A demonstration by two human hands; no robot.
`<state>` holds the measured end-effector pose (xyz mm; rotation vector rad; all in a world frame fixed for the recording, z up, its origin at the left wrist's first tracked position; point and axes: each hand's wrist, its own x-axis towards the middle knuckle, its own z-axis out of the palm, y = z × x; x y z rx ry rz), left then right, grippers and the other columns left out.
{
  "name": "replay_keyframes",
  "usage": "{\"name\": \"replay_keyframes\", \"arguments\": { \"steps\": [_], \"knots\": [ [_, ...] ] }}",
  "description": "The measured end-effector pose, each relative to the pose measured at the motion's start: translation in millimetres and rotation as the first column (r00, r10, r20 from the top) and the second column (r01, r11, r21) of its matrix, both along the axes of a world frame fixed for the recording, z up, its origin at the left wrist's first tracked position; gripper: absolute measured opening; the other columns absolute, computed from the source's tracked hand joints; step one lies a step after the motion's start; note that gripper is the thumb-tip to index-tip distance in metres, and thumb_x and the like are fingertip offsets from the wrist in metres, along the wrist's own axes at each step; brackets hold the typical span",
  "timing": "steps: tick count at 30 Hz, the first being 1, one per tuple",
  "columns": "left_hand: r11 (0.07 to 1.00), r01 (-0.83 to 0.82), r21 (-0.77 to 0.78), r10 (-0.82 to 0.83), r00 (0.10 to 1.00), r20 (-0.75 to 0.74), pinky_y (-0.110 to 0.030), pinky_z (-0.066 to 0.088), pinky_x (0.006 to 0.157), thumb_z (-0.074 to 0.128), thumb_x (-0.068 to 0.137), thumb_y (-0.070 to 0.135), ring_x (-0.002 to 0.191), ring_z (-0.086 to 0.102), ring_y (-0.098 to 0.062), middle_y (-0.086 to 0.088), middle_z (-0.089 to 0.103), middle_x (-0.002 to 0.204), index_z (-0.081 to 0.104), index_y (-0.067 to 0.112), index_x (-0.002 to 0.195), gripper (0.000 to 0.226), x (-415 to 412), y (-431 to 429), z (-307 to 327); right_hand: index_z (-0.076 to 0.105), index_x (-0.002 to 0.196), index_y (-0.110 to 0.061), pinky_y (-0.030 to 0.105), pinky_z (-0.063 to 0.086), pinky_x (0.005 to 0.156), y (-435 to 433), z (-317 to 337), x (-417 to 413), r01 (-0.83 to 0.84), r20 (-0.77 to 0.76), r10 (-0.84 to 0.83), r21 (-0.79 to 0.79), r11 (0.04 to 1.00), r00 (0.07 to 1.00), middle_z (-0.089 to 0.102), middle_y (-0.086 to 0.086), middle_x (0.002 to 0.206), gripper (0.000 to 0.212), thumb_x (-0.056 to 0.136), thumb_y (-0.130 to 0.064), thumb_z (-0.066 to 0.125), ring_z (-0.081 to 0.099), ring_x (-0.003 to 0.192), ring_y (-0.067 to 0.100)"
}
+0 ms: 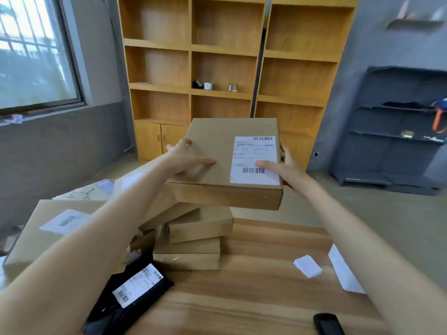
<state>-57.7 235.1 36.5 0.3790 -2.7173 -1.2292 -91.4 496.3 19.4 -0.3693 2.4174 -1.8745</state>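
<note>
A: What are the hands doing?

B: Both grasp the cardboard box (212,151). The left hand (186,158) clasps its left side with the thumb flat on the lid. The right hand (286,165) clasps the right side, thumb lying on the shipping label (254,163).

A: And where is the box?

B: Lifted level over the desk's far edge, left of its middle, directly above a stack of boxes (197,238). Whether it touches the tilted one underneath, I cannot tell.

A: What lies around it?

B: A large box (46,228) at the left edge, and a black mailer bag (130,293) with a white sticker toward the near left corner. Two paper slips (308,265) sit near the right edge, and a black device (327,323) lies at the near edge. Beyond the desk (254,298), wooden shelves (225,56) line the wall.
</note>
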Motion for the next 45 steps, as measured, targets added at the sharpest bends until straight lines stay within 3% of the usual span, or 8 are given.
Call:
{"name": "replay_keyframes", "arguments": {
  "steps": [11,15,20,24,30,36,41,45],
  "knots": [
    [0.962,0.227,0.150,-0.249,0.957,0.147,-0.038,0.028,0.111,0.083,0.065,0.047,0.134,0.032,-0.026,-0.007,0.027,0.146,0.017,0.028,0.148,0.108,3.5,117.4,-93.0,-0.003,0.151,-0.033,0.042,0.040,0.108,125.2,-85.4,35.9,0.049,0.225,-0.074,0.114,0.992,0.972,0.047,-0.006,0.140,0.146,0.038,-0.042,0.089,0.053,0.123,0.017],
    [0.967,0.213,0.136,-0.240,0.946,0.219,-0.039,0.029,0.109,0.083,0.065,0.047,0.132,0.033,-0.026,-0.009,0.028,0.144,0.019,0.029,0.147,0.106,12.0,133.8,-132.4,0.001,0.150,-0.032,0.032,0.049,0.093,139.5,-125.6,45.8,0.051,0.298,-0.074,0.082,0.995,0.952,0.052,-0.009,0.129,0.129,0.057,-0.027,0.090,0.057,0.113,0.011],
    [0.971,0.199,0.133,-0.230,0.930,0.287,-0.035,0.029,0.110,0.085,0.063,0.044,0.129,0.035,-0.025,-0.010,0.027,0.141,0.019,0.027,0.147,0.108,22.4,140.6,-176.4,0.011,0.148,-0.036,0.040,0.041,0.107,146.4,-170.1,51.1,0.012,0.381,-0.063,0.135,0.991,0.922,0.057,-0.011,0.129,0.127,0.047,-0.034,0.089,0.056,0.118,0.013],
    [0.977,0.174,0.124,-0.207,0.914,0.349,-0.033,0.030,0.109,0.086,0.062,0.042,0.127,0.039,-0.024,-0.008,0.028,0.139,0.018,0.027,0.148,0.111,29.0,142.2,-212.8,0.017,0.146,-0.033,0.028,0.042,0.098,148.6,-209.4,51.7,-0.004,0.420,-0.063,0.157,0.988,0.905,0.059,-0.018,0.120,0.107,0.066,-0.022,0.088,0.057,0.109,0.003],
    [0.982,0.147,0.118,-0.183,0.887,0.423,-0.036,0.031,0.111,0.088,0.057,0.044,0.127,0.037,-0.025,-0.008,0.030,0.136,0.015,0.030,0.148,0.117,31.7,138.9,-269.6,0.029,0.132,-0.031,0.033,0.042,0.102,146.3,-265.7,48.6,-0.047,0.513,-0.038,0.150,0.988,0.858,0.055,-0.014,0.127,0.085,0.070,-0.013,0.084,0.053,0.116,0.008],
    [0.991,0.113,0.069,-0.132,0.862,0.489,-0.041,0.031,0.112,0.088,0.055,0.047,0.129,0.037,-0.029,-0.010,0.030,0.139,0.016,0.029,0.149,0.120,25.5,135.8,-312.0,0.024,0.139,-0.031,0.017,0.044,0.079,141.8,-304.9,38.5,-0.074,0.538,-0.008,0.131,0.989,0.843,0.053,-0.021,0.116,0.092,0.072,-0.005,0.081,0.051,0.101,-0.010],
    [0.993,0.109,0.053,-0.120,0.843,0.524,-0.043,0.034,0.111,0.088,0.054,0.049,0.129,0.038,-0.030,-0.009,0.028,0.140,0.015,0.031,0.149,0.121,20.5,132.4,-335.8,0.018,0.147,-0.026,0.029,0.043,0.097,138.1,-327.1,31.8,-0.096,0.592,-0.003,0.135,0.986,0.806,0.054,-0.011,0.130,0.102,0.070,-0.008,0.083,0.053,0.116,0.008],
    [0.993,0.114,0.029,-0.112,0.838,0.534,-0.044,0.033,0.111,0.088,0.054,0.050,0.129,0.038,-0.032,-0.010,0.028,0.139,0.015,0.031,0.149,0.121,16.6,130.0,-347.1,0.018,0.146,-0.024,0.024,0.040,0.092,133.9,-339.4,26.7,-0.105,0.605,-0.004,0.144,0.984,0.796,0.052,-0.011,0.131,0.103,0.070,-0.007,0.084,0.051,0.115,0.007]
  ]
}}
